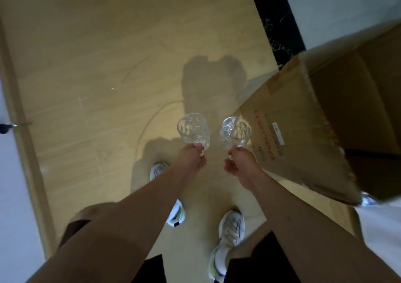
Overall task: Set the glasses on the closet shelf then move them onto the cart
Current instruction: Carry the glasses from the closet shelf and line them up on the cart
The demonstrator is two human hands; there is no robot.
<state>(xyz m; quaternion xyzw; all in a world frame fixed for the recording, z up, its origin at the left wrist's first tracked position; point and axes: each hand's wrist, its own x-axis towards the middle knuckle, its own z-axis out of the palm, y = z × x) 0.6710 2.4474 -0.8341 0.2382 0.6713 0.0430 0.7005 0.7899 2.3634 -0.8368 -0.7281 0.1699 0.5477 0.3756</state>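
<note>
You carry one glass in each hand over the floor
Your left hand [193,156] grips the left glass [193,130] low, your right hand [238,163] the right glass [235,134], mid-frame, upright, apart so they don't bump

Red and dark printing is seen on the flap of the cardboard box [299,135], along with a small white label [279,133], but the lettering is upside down and blurred, so no word or number can be read. No other text is shown.
</note>
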